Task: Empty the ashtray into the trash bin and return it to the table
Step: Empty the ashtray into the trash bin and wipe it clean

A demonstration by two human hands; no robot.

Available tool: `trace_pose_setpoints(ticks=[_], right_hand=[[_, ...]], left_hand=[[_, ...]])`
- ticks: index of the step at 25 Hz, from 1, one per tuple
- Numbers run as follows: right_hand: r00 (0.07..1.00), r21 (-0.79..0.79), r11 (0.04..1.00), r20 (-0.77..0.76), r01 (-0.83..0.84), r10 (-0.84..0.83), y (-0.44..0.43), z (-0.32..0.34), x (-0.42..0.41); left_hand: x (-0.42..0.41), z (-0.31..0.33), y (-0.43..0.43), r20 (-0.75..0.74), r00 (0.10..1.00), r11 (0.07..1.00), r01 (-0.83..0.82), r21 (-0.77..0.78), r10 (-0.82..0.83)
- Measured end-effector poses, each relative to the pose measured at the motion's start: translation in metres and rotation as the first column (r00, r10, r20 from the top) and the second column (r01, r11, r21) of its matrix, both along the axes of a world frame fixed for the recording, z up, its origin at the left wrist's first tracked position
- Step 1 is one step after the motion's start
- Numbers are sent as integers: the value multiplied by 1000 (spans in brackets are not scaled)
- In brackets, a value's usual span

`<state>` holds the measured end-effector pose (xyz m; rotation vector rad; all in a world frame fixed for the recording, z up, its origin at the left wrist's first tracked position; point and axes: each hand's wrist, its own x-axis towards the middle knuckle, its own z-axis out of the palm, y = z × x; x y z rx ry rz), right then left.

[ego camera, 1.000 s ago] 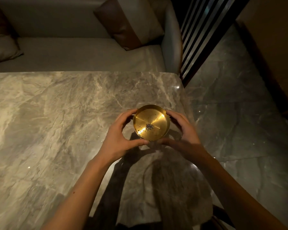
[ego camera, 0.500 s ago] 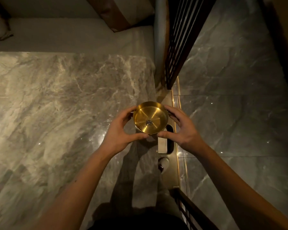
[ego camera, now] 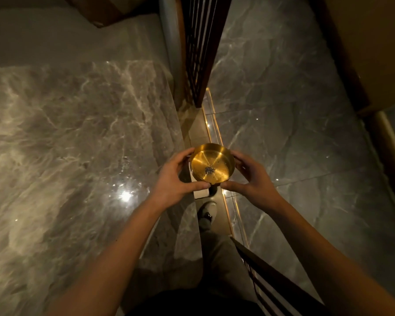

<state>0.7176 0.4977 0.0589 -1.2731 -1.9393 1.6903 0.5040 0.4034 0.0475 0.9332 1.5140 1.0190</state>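
One ashtray (ego camera: 212, 163), round, shallow, gold-coloured metal, polished inside, carried level in the air just past the right edge of the table (ego camera: 78, 144), above the strip of floor beside it. Contents: a small grey pinch of ash (ego camera: 209, 170) at the centre of the dish, plus a few loose specks. Holding: left hand (ego camera: 172, 179) curled round the left wall, thumb under the near rim; right hand (ego camera: 252, 179) mirrors it on the right wall; both half closed on the dish. Handling, as judged: rigid and light, slick on its polished surface, unlikely to break but quick to spill if tipped; best taken by the outer wall and rim on opposite sides, as it is now. Surroundings: grey marble table at left, glossy marble floor (ego camera: 294, 133) at right, dark slatted screen (ego camera: 198, 49) far centre, person's shoe (ego camera: 207, 212) below the dish. Trash bin: none in view.
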Motion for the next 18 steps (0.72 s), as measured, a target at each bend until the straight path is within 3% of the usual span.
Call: trace_pose_setpoints(ticks=[4,9,18], right_hand=[[1000,-62,998,23,5,-4,8,-19,20],[999,-167,986,41,-15,22,35,-46,49],[988,-358,928,71,-106,141,89,-125,78]], left_hand=[[26,-27,1,45,998,995,-31,-91,35],[77,-48,15,100,976,968,-174,-181,194],[139,-106,47,164,876,851,-372,-369,454]])
